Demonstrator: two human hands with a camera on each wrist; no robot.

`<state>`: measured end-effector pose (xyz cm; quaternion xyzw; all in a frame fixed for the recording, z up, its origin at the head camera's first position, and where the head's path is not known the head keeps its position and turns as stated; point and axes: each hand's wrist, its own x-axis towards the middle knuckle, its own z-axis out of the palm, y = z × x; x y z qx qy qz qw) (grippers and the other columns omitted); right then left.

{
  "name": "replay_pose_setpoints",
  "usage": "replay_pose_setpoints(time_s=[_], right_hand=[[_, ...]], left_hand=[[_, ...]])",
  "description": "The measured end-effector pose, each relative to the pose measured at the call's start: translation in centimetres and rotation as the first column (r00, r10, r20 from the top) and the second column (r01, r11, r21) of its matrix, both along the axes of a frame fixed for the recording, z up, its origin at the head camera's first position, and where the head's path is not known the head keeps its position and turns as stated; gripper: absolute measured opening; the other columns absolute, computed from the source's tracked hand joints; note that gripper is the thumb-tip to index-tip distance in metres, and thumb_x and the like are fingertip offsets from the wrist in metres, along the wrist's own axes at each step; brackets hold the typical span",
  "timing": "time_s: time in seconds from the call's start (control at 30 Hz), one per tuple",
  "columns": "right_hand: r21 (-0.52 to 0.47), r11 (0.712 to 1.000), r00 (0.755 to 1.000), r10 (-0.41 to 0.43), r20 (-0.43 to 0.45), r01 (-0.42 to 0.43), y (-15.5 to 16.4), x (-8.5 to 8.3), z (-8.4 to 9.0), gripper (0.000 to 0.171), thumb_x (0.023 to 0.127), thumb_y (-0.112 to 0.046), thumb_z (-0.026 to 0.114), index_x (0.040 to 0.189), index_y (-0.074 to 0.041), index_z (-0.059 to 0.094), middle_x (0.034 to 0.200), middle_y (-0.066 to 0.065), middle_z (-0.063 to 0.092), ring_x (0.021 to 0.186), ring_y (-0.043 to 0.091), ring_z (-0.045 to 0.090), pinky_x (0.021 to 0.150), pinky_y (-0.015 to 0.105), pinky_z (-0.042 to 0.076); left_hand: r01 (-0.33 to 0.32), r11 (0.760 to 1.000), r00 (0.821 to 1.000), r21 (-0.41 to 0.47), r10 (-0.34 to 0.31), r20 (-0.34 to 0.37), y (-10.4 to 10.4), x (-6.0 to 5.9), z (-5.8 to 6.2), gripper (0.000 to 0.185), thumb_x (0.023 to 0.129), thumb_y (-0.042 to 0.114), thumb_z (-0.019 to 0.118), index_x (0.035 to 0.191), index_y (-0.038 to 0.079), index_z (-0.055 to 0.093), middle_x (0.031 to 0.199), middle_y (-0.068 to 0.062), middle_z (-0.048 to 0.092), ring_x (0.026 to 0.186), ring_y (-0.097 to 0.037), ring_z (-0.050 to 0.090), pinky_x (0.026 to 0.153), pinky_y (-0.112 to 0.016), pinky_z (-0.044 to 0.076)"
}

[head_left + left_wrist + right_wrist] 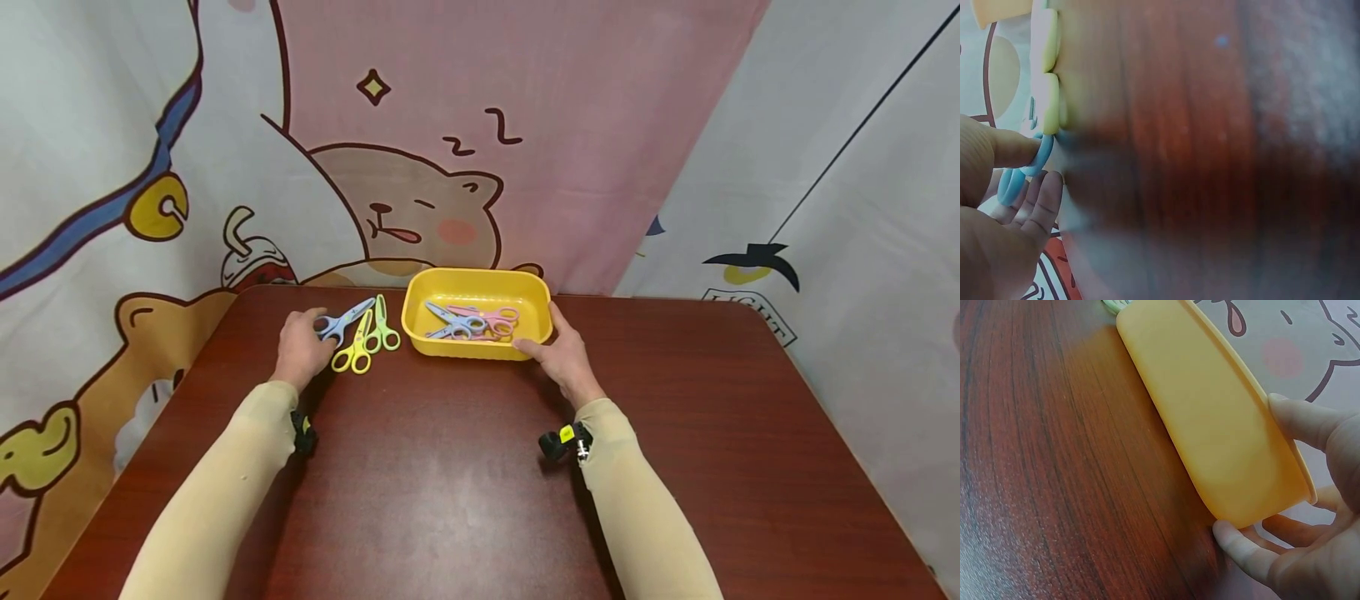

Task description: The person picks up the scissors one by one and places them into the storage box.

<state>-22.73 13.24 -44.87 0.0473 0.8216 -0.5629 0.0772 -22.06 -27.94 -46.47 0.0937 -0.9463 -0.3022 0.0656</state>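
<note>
Your left hand point(302, 343) lay on the blue scissors point(341, 320), its fingers curled about the handle rings; the left wrist view showed a fingertip point(1022, 150) against one blue ring point(1040, 156) and confirmed the pinch. The blue scissors had their long axis running from the handles at about 8 o'clock to the blade tips at about 2 o'clock, tips aimed toward the yellow tray point(420, 337). They rested on the brown table point(450, 483), just at 1 o'clock of your left hand and well to the 9 o'clock side of your right hand point(558, 354). Beside them, at 3 o'clock, lay the yellow scissors point(358, 348) and the green scissors point(384, 327), handles toward you, blades pointing roughly to 12 o'clock. Your right hand held the tray's near right corner, thumb on the rim and fingers point(1241, 547) curled under the wall point(1222, 444). Inside the tray lay another blue pair point(453, 321) and a pink pair point(491, 319), crossing each other, long axes roughly 9 to 3 o'clock.
</note>
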Motion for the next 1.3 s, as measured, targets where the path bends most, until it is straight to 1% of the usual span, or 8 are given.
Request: replay_pose_setpoints(time_s=[0.2, 0.4, 0.6, 0.73, 0.83, 1.0, 1.13, 1.3], right_hand=[[0.001, 1.000, 1.000, -0.004, -0.004, 0.004, -0.1, 0.0, -0.1, 0.100, 0.090, -0.022, 0.081, 0.167, -0.025, 0.018, 0.168, 0.010, 0.029, 0.140, 0.033, 0.040, 0.124, 0.049, 0.027], [0.004, 1.000, 1.000, -0.004, -0.010, 0.004, -0.1, 0.0, -0.2, 0.099, 0.090, -0.023, 0.081, 0.167, -0.025, 0.018, 0.167, 0.010, 0.032, 0.135, 0.033, 0.043, 0.122, 0.048, 0.031], [0.009, 1.000, 1.000, -0.008, -0.005, 0.008, -0.1, 0.0, -0.2, 0.100, 0.090, -0.023, 0.081, 0.167, -0.025, 0.018, 0.168, 0.010, 0.030, 0.137, 0.032, 0.041, 0.123, 0.047, 0.031], [0.010, 1.000, 1.000, -0.006, -0.005, 0.006, 0.0, -0.1, -0.3, 0.100, 0.090, -0.022, 0.081, 0.167, -0.025, 0.017, 0.168, 0.009, 0.030, 0.138, 0.032, 0.041, 0.123, 0.048, 0.030], [0.014, 1.000, 1.000, -0.002, -0.007, 0.003, 0.0, -0.1, -0.4, 0.100, 0.090, -0.023, 0.081, 0.167, -0.025, 0.018, 0.168, 0.009, 0.029, 0.138, 0.032, 0.040, 0.123, 0.048, 0.029], [0.020, 1.000, 1.000, -0.002, -0.011, 0.002, 0.0, -0.2, -0.5, 0.100, 0.090, -0.024, 0.081, 0.167, -0.024, 0.018, 0.169, 0.008, 0.027, 0.144, 0.031, 0.036, 0.125, 0.049, 0.024], [0.013, 1.000, 1.000, -0.004, -0.011, 0.004, 0.1, -0.2, -0.4, 0.100, 0.089, -0.023, 0.082, 0.167, -0.024, 0.019, 0.169, 0.008, 0.027, 0.145, 0.031, 0.035, 0.126, 0.050, 0.022], [0.004, 1.000, 1.000, -0.001, -0.009, 0.001, 0.1, -0.2, -0.4, 0.100, 0.089, -0.022, 0.082, 0.167, -0.024, 0.018, 0.169, 0.009, 0.027, 0.144, 0.031, 0.035, 0.126, 0.048, 0.022]], left_hand=[[0.005, 1.000, 0.999, -0.007, -0.005, -0.052, -0.2, 0.0, -0.3, 0.053, 0.091, 0.002, 0.064, 0.143, -0.006, 0.053, 0.129, -0.030, 0.050, 0.111, -0.044, 0.051, 0.099, -0.057, 0.044], [0.000, 1.000, 0.998, 0.000, 0.000, -0.070, -0.3, 0.0, -0.4, 0.051, 0.090, 0.002, 0.062, 0.141, -0.005, 0.056, 0.128, -0.030, 0.051, 0.109, -0.043, 0.051, 0.098, -0.057, 0.046], [-0.001, 1.000, 0.997, 0.015, 0.003, -0.082, -0.5, -0.1, -0.1, 0.051, 0.090, 0.001, 0.063, 0.140, -0.006, 0.056, 0.126, -0.032, 0.052, 0.108, -0.044, 0.052, 0.096, -0.056, 0.048], [-0.014, 0.999, 0.998, 0.048, 0.017, -0.062, -0.6, -0.1, 0.1, 0.052, 0.091, 0.000, 0.064, 0.141, -0.006, 0.055, 0.127, -0.032, 0.052, 0.109, -0.044, 0.054, 0.086, -0.050, 0.056], [-0.022, 0.997, 0.999, 0.069, 0.025, -0.042, -0.7, -0.1, 0.3, 0.053, 0.091, 0.000, 0.066, 0.143, -0.005, 0.054, 0.129, -0.031, 0.052, 0.110, -0.044, 0.054, 0.075, -0.041, 0.060], [-0.018, 0.995, 0.999, 0.098, 0.021, -0.034, -0.7, 0.0, 0.7, 0.052, 0.093, -0.001, 0.066, 0.144, -0.004, 0.053, 0.132, -0.030, 0.050, 0.111, -0.045, 0.055, 0.063, -0.030, 0.060], [-0.005, 0.994, 0.999, 0.109, 0.010, -0.046, -0.7, 0.2, 1.1, 0.051, 0.095, 0.000, 0.066, 0.144, -0.004, 0.053, 0.133, -0.031, 0.050, 0.111, -0.047, 0.055, 0.062, -0.031, 0.061], [-0.004, 0.992, 0.999, 0.124, 0.010, -0.050, -0.5, 0.5, 1.4, 0.051, 0.095, -0.001, 0.066, 0.145, -0.003, 0.053, 0.133, -0.030, 0.050, 0.102, -0.044, 0.061, 0.062, -0.029, 0.061]])
